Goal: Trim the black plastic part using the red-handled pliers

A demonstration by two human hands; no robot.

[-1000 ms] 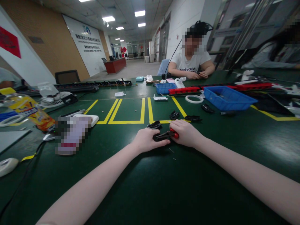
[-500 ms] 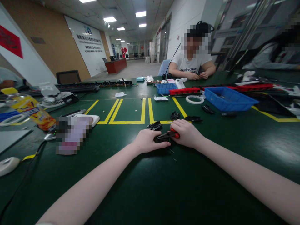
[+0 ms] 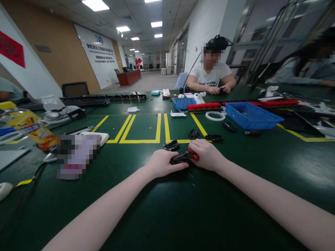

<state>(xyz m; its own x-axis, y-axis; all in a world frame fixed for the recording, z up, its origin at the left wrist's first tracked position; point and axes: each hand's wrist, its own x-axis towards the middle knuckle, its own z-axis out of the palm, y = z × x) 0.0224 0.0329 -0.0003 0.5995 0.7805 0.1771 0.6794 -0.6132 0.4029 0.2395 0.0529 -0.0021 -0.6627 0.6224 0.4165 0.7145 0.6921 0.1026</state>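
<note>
Forearms outstretched, left hand (image 3: 162,164) flat on black part (image 3: 176,161), right hand (image 3: 206,155) gripping red-handled tool (image 3: 193,156)

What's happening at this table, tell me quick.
A person sits at a green table with both hands close together on it. The left hand presses on a small black part, and the right hand grips a red-handled tool whose tip meets that part. More black parts lie just beyond, by the yellow tape lines. A blue bin stands further right. Across the table, another person in a white shirt handles something small.
</note>
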